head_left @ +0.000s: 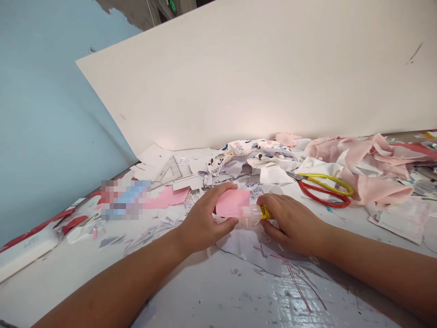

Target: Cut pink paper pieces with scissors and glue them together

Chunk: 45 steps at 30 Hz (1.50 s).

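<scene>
My left hand (pixel 208 216) grips a small pink piece of paper (pixel 233 203) by its left side, thumb below and fingers above. In my right hand (pixel 290 223) is a glue stick (pixel 265 212) with a yellow label, lying sideways. Its clear end points left and meets the lower right edge of the pink paper. My right fingers wrap round the yellow part and hide some of it. Scissors (pixel 324 189) with one yellow and one red handle lie to the right, beyond my right hand.
Floral fabric (pixel 239 150) and pink cloth scraps (pixel 375 155) are heaped along a tall white board (pixel 256 77). A clear set square (pixel 170 168), pink paper (pixel 167 197) and a white box (pixel 29 250) lie leftward. Pink threads (pixel 293 278) rest on the table's near part.
</scene>
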### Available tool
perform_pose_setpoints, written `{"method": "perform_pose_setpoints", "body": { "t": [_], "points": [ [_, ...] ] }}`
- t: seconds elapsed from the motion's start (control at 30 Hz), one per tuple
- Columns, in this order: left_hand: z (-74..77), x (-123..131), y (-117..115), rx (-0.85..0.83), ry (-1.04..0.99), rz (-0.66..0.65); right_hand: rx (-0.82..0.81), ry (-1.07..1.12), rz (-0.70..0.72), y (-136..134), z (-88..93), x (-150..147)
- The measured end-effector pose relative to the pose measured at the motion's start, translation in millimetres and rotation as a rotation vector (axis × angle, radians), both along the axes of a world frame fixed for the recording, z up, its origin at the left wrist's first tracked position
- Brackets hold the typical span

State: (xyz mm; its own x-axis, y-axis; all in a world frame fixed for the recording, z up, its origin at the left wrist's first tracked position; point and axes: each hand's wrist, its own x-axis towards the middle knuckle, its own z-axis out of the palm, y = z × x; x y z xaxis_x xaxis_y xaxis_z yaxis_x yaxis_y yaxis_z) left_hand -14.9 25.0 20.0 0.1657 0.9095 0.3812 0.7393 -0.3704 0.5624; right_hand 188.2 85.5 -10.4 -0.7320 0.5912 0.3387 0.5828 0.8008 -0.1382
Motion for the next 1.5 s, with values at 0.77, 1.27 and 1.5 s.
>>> {"method": "perform_pose_setpoints", "body": {
  "t": [0.77, 1.27, 1.5],
  "points": [
    [-11.0, -2, 5, 0.155, 0.211, -0.146, 0.031, 0.046, 0.074, -5, -0.6, -3],
    [-15.8, 1, 10, 0.168, 0.261, -0.186, 0.034, 0.050, 0.114, -7, 0.1, -5],
    [-16.0, 4, 11, 0.201, 0.271, -0.185, 0.014, 0.019, 0.116, -11, 2.4, -7]
  ]
}}
